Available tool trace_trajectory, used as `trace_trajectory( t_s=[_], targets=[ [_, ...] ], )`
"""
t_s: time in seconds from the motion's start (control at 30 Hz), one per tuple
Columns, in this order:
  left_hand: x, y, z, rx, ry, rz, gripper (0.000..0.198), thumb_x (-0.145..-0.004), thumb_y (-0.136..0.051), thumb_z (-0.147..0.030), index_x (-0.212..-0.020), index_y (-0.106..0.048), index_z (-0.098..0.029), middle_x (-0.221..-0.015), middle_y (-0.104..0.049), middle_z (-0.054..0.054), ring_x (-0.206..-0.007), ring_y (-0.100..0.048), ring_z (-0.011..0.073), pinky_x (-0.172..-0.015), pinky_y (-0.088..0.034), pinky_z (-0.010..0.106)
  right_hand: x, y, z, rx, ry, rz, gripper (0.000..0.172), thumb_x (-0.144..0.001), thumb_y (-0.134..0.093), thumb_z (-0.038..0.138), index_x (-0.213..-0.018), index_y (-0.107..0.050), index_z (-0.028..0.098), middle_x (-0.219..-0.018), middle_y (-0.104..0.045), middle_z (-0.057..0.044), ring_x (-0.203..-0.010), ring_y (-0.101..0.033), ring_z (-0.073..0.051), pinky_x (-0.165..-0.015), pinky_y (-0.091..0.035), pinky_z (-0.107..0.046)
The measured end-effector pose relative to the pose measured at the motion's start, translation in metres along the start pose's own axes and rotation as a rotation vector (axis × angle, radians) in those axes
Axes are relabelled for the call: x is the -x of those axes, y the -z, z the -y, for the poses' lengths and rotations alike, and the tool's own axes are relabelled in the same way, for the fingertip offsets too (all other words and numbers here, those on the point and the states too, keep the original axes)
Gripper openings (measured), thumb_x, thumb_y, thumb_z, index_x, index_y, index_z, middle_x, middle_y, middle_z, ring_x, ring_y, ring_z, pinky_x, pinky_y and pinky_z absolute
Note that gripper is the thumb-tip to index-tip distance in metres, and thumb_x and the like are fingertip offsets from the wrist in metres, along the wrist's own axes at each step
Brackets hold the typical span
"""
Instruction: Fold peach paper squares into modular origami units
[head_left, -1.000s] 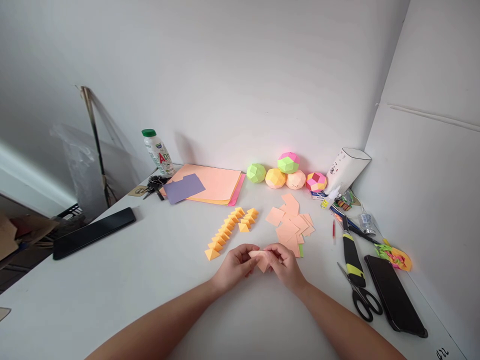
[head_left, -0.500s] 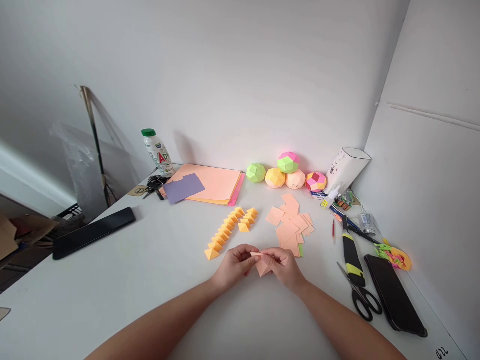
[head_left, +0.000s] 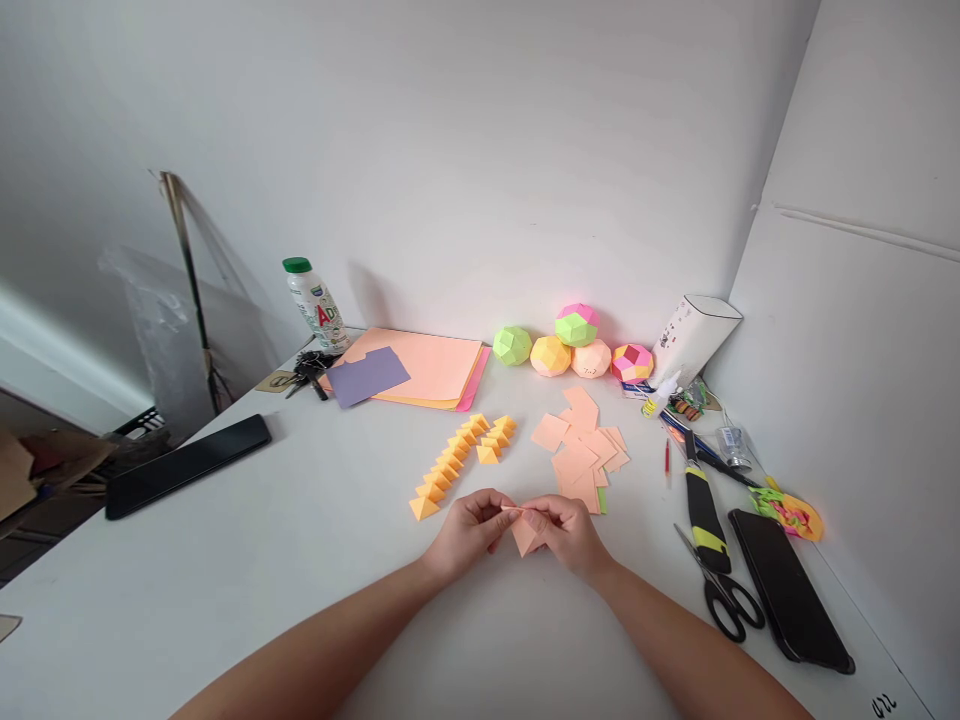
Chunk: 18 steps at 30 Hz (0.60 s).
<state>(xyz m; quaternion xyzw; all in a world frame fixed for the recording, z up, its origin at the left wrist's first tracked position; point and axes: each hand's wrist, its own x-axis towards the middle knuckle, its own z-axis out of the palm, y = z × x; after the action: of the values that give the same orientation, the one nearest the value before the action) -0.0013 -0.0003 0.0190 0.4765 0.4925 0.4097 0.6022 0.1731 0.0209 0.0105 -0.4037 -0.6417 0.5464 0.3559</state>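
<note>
peach paper [head_left: 523, 540], tip nearward, long axis unclear, tight in left fingers [head_left: 497, 526] and right fingers [head_left: 553, 508]

A paper piece [head_left: 526, 541] is positioned between left hand [head_left: 466, 532] and right hand [head_left: 571, 535], near centre. Folded papers [head_left: 448, 467] are set in two rows, left of loose papers [head_left: 576, 461]. Paper balls [head_left: 551, 357] are placed behind these. Scissors [head_left: 718, 585] are laid near right, left of a phone [head_left: 791, 592].
</note>
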Motion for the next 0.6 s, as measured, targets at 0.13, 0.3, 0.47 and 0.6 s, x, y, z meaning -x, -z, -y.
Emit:
trace_trajectory(
  t_s=[0.13,0.3,0.47,0.6],
  targets=[
    [-0.0004,0.0006,0.0019,0.000,0.003,-0.009,0.034,-0.072,-0.064,-0.049,-0.071,-0.055,-0.017,-0.053,-0.046,-0.006,-0.042,-0.039,0.0058,-0.041,-0.030,0.019,0.0004,-0.0001,-0.0002,-0.012,-0.003,-0.003,0.026,-0.081,-0.056,0.039,-0.082,-0.069,0.016,-0.054,-0.053,0.001,-0.052,-0.052,-0.013,-0.049,-0.049,-0.025],
    [0.0010,0.0003,-0.0004,-0.008,0.006,-0.019,0.031,-0.074,-0.061,-0.047,-0.071,-0.052,-0.017,-0.049,-0.045,-0.007,-0.042,-0.039,0.0063,-0.042,-0.028,0.018,-0.0005,0.0002,0.0007,-0.007,-0.020,-0.028,0.025,-0.080,-0.058,0.039,-0.079,-0.068,0.016,-0.055,-0.053,0.001,-0.054,-0.051,-0.013,-0.048,-0.048,-0.025],
    [0.0026,-0.0004,-0.0045,0.026,-0.008,-0.067,0.025,-0.075,-0.058,-0.039,-0.068,-0.047,-0.018,-0.044,-0.044,-0.008,-0.042,-0.039,0.0072,-0.045,-0.032,0.019,-0.0012,0.0001,0.0002,-0.052,-0.039,-0.014,0.025,-0.081,-0.058,0.039,-0.080,-0.068,0.016,-0.054,-0.055,0.001,-0.051,-0.053,-0.013,-0.047,-0.048,-0.024],
    [0.0010,0.0014,-0.0030,0.102,-0.038,-0.107,0.022,-0.077,-0.055,-0.035,-0.067,-0.046,-0.018,-0.047,-0.046,-0.007,-0.043,-0.042,0.0079,-0.047,-0.034,0.021,-0.0020,0.0008,-0.0023,-0.071,-0.072,-0.024,0.026,-0.081,-0.058,0.040,-0.081,-0.067,0.016,-0.052,-0.057,0.001,-0.049,-0.057,-0.014,-0.048,-0.050,-0.026]
  ],
)
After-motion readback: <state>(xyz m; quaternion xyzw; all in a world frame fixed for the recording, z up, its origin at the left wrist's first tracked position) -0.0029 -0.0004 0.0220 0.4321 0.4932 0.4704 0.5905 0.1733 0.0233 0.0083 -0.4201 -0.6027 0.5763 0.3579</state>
